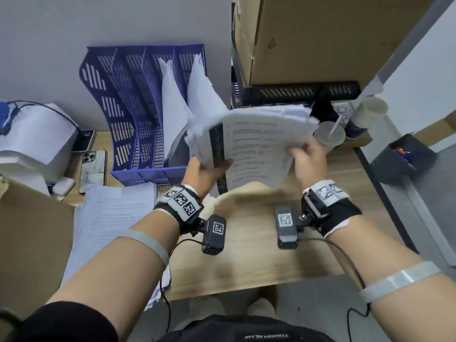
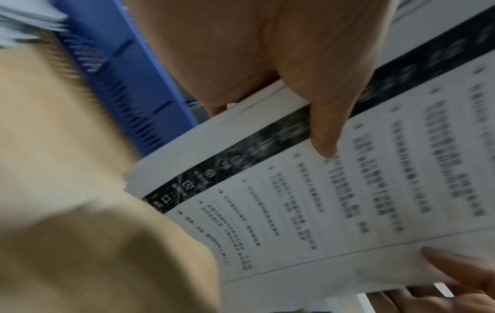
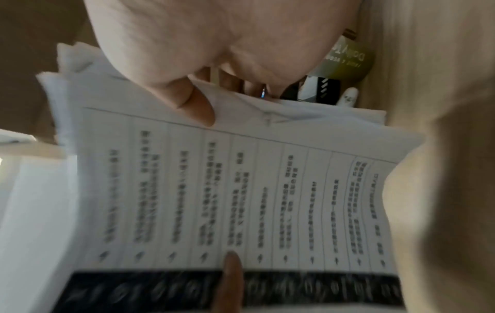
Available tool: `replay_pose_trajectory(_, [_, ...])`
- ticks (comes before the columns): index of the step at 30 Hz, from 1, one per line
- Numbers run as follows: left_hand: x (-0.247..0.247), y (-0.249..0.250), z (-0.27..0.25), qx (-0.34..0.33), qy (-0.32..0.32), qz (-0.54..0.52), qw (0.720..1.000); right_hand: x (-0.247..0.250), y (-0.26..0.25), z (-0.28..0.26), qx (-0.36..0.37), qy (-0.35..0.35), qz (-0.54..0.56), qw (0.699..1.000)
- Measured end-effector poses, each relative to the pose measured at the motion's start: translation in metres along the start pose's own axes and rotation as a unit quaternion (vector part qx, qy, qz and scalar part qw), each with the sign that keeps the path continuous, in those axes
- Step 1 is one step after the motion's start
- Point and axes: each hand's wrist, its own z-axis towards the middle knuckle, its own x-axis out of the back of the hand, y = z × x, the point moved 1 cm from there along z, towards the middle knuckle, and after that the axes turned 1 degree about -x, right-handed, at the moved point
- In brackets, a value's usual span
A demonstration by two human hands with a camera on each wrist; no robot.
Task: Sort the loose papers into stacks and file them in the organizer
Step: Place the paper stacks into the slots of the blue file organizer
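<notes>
A thick stack of printed papers (image 1: 256, 144) hangs in the air above the wooden desk (image 1: 246, 243), its top sheet showing lines of text and a black band. My left hand (image 1: 209, 169) grips its left edge, thumb on top across the black band (image 2: 267, 139). My right hand (image 1: 306, 154) pinches the right edge, thumb on top (image 3: 198, 105) and fingers underneath. The blue organizer (image 1: 138, 114) stands behind and to the left, with white sheets (image 1: 177, 104) upright in its two right slots. A second pile of papers (image 1: 113, 223) lies flat at the left.
Two phones (image 1: 92, 169) lie left of the organizer beside a white box (image 1: 37, 134). Cardboard boxes (image 1: 320, 38) sit on a black rack at the back right. Cups with a straw (image 1: 333, 134) stand just behind the right hand. A dark bin (image 1: 404, 159) is on the floor.
</notes>
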Motion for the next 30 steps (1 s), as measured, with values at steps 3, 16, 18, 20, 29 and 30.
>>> replay_pose_trajectory(3, [-0.004, -0.034, -0.009, 0.024, 0.004, 0.051, 0.998, -0.013, 0.039, -0.027, -0.061, -0.028, -0.033, 0.997])
replay_pose_trajectory(16, [0.016, -0.051, -0.017, 0.032, -0.038, 0.122, 0.991, -0.015, 0.039, -0.015, -0.086, -0.106, -0.115, 0.984])
replay_pose_trajectory(18, [0.032, -0.040, -0.022, 0.011, -0.009, 0.126, 0.992, -0.023, 0.035, -0.011, -0.081, -0.147, -0.152, 0.974])
replay_pose_trajectory(20, [0.053, -0.029, -0.027, -0.003, 0.019, 0.132, 0.991, -0.041, 0.029, -0.008, -0.074, -0.201, -0.149, 0.965])
replay_pose_trajectory(29, [0.152, 0.001, -0.061, -0.008, 0.119, 0.101, 0.988, -0.151, -0.040, -0.018, 0.066, -0.287, -0.137, 0.946])
replay_pose_trajectory(30, [0.163, 0.007, -0.063, -0.023, 0.156, 0.110, 0.981, -0.163, -0.051, -0.020, 0.089, -0.262, -0.149, 0.949])
